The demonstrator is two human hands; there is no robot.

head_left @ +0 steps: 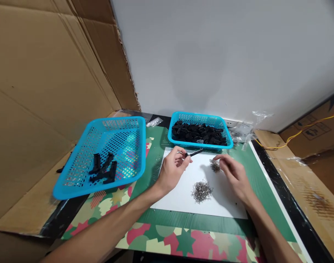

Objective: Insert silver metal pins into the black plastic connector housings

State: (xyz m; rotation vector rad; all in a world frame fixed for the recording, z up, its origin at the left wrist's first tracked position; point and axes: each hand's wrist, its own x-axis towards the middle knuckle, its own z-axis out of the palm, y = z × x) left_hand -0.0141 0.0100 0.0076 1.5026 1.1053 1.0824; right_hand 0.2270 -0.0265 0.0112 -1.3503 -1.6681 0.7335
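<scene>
My left hand [174,166] is closed on a slim black plastic part [194,152], which points to the right above the white sheet [172,197]. My right hand [232,171] is at a small pile of tiny metal pieces [215,166], its fingers bent and the fingertips at the pile's upper edge. Whatever those fingertips pinch, if anything, is too small to make out. Nearer to me on the sheet lies a larger heap of the same thin, silvery metal pieces [201,191].
Behind the sheet stands a blue basket [169,137] full of small black parts [200,132]. A larger blue basket [73,190] at left holds several black plastic parts [103,168]. Cardboard [46,65] walls the left side; a yellow cable [290,138] runs at right.
</scene>
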